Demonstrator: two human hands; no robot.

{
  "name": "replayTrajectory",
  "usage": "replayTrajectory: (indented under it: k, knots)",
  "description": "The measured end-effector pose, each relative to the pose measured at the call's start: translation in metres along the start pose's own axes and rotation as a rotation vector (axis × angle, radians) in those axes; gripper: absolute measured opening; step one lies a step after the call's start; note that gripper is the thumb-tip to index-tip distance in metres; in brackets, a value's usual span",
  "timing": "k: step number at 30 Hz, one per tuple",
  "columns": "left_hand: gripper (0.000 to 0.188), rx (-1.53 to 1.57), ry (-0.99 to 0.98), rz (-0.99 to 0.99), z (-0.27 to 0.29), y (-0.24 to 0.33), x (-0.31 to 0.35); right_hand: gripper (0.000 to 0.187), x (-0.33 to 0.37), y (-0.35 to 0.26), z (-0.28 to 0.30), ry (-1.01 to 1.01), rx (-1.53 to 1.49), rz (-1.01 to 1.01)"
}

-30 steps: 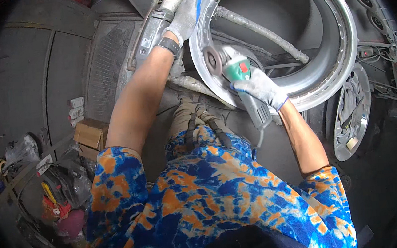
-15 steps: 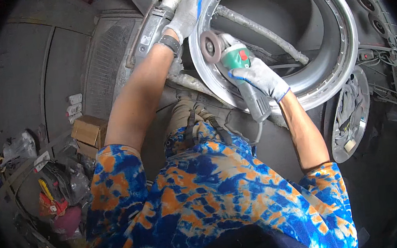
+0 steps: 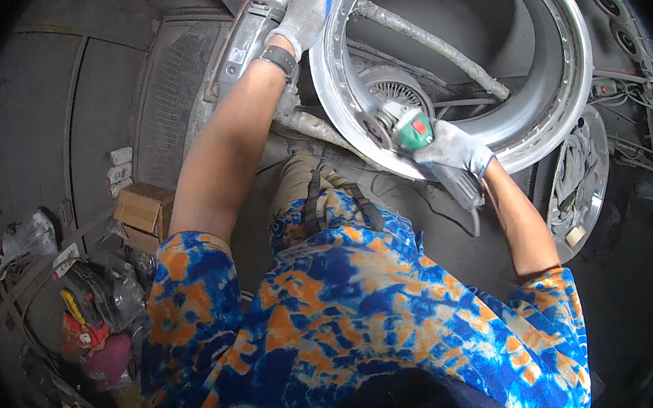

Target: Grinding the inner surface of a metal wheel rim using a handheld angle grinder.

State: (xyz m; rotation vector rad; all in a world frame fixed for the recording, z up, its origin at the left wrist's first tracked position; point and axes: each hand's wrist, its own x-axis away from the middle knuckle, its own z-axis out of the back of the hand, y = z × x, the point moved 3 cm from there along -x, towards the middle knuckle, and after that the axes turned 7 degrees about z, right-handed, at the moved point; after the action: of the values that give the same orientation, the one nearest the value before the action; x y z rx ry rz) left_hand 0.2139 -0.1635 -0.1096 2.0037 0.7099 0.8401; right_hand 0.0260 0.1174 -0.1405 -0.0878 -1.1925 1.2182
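Note:
A large silvery wheel rim (image 3: 574,58) with a row of holes around its flange stands tilted in front of me. My right hand (image 3: 454,150), in a whitish glove, is closed around a green and grey angle grinder (image 3: 416,131). Its dark disc (image 3: 376,131) is at the rim's lower left flange; I cannot tell whether it touches. My left hand (image 3: 306,15), gloved and with a dark watch (image 3: 278,59) at the wrist, lies against the rim's upper left edge. The upper edge of the picture cuts off its fingers.
Dusty wrapped bars (image 3: 437,47) run behind and beside the rim, with a round ribbed part (image 3: 396,89) inside its opening. An oblong tray (image 3: 555,240) of grey strips lies right. Discs (image 3: 606,4) hang far right. A cardboard box (image 3: 143,208) and bagged clutter (image 3: 30,238) sit left.
My right hand has brought the grinder down and to the right, its disc passing from the rim's left side to the lower left. The ribbed part has come into view. My left hand has barely moved.

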Motion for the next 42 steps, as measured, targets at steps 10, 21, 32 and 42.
replayTrajectory:
  k: [10, 21, 32, 42]
  knots:
    - [0.038, -0.259, 0.162, -0.249, 0.007, 0.006, 0.006, 0.056, -0.002, -0.036, 0.013, 0.024, 0.014, 0.036]
    - [0.040, -0.334, 0.231, -0.346, 0.018, -0.004, -0.007, 0.047, 0.006, -0.041, 0.001, -0.093, -0.059, 0.016]
    - [0.030, -0.185, 0.198, -0.281, -0.007, 0.014, 0.014, 0.045, -0.021, -0.113, 0.029, 0.270, -0.315, 0.171]
    - [0.045, -0.220, -0.054, -0.251, 0.022, -0.010, -0.004, 0.046, -0.017, -0.103, 0.000, 0.225, -0.391, 0.171]
